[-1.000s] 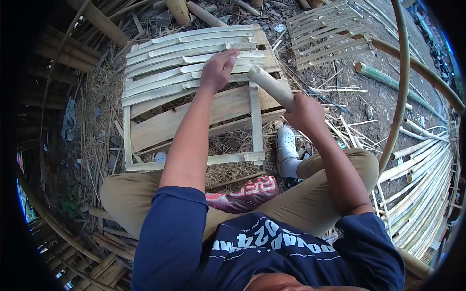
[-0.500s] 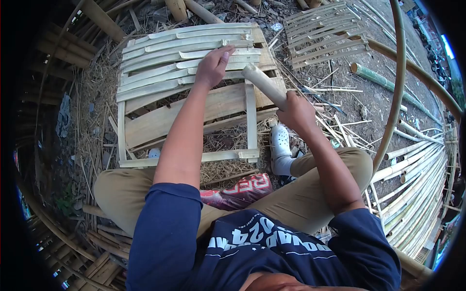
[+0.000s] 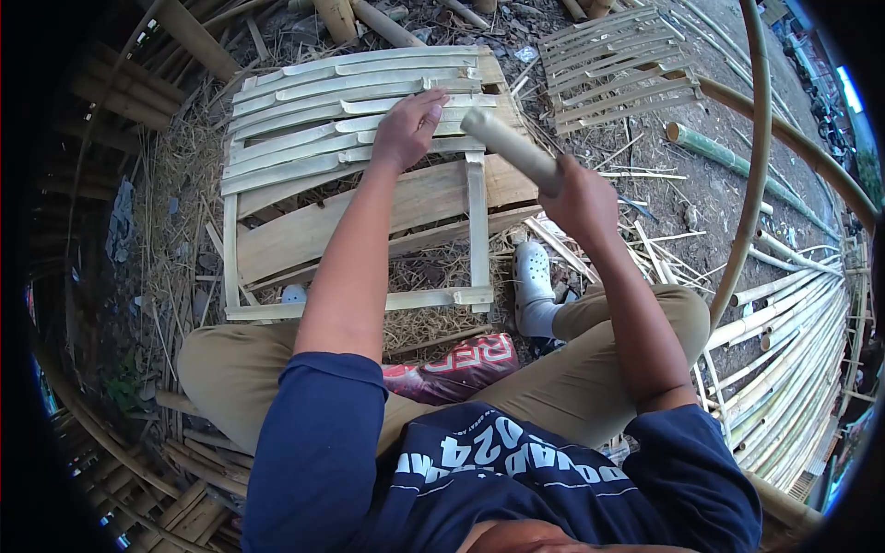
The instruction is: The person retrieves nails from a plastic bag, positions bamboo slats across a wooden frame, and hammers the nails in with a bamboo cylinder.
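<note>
My left hand lies on the pale bamboo slats of a rectangular frame, its fingers stretched out over them near their right ends. Closed around one end of a short, thick wooden stick, my right hand is just right of the frame. The stick's blurred free end points up and left, near the slat ends. Several slats cover the far half of the frame. A wide wooden board shows through the near half, above the frame's near crosspiece.
Another slatted panel lies on the ground at the far right. A green bamboo pole and a pile of bamboo poles are on the right. A curved pole rises close by. My white shoe is beside the frame.
My right hand has shifted slightly right and down with the stick, whose free end is now blurred. My left hand stays almost in place on the slats.
</note>
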### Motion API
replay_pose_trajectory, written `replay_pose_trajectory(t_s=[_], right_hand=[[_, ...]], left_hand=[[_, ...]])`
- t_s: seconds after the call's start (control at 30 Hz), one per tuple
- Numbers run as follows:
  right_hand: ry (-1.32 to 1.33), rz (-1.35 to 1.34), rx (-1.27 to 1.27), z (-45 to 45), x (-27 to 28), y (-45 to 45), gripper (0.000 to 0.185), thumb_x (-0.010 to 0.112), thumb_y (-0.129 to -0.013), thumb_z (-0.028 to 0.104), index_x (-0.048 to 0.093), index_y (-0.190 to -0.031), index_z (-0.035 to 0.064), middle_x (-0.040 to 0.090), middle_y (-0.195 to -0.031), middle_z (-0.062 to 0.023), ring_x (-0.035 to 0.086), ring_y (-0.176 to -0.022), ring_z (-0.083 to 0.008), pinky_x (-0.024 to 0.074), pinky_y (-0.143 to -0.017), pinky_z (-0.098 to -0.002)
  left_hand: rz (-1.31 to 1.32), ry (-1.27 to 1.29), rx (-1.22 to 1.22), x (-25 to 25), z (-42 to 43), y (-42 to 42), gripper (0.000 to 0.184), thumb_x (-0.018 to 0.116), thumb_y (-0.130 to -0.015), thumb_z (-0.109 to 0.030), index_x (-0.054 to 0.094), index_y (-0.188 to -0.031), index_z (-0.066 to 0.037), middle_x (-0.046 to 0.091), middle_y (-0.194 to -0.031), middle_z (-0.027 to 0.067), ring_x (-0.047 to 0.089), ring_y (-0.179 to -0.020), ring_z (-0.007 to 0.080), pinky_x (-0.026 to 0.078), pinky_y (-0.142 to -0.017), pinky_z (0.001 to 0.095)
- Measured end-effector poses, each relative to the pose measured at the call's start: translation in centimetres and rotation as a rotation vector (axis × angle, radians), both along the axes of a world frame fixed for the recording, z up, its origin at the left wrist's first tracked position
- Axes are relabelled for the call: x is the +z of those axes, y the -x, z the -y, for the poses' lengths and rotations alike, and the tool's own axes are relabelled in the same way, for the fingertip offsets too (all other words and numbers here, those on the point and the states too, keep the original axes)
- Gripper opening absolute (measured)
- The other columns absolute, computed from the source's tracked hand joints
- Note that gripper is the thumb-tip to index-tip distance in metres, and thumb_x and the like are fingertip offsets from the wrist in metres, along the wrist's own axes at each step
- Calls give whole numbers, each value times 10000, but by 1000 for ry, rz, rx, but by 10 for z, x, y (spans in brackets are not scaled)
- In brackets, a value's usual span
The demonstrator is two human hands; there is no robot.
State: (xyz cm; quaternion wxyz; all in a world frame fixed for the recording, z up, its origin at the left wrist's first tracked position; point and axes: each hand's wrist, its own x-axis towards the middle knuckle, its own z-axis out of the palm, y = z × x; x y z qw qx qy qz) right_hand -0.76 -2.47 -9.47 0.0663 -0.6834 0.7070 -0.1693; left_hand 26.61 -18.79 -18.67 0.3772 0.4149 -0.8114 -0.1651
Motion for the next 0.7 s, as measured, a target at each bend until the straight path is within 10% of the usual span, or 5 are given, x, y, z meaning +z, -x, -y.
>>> replay_pose_trajectory(t_s=[0.1,0.2,0.7], right_hand=[[506,445,-106,-4,35,-19,275,743,-786,142,617,-995,15,704,-748,-210,720,-689,-395,564,-642,-486],[-79,-193,166,-6,-20,6,310,754,-785,166,588,-999,13,699,-743,-219,714,-686,-404,554,-631,-506],[-170,-122,100,-4,-12,7,408,756,-780,169,631,-1134,10,727,-847,-216,726,-796,-404,573,-722,-507]], left_hand=[[-24,-58,9,8,-4,0,429,427,-1098,-311,700,-1321,-67,652,-1425,119,576,-1349,313,407,-1166,415],[-20,-87,32,10,-12,3,415,431,-1095,-318,706,-1322,-105,649,-1431,94,576,-1349,296,394,-1184,422],[54,21,14,0,0,0,407,421,-1095,-323,718,-1304,-139,650,-1434,48,573,-1357,260,363,-1220,442]])
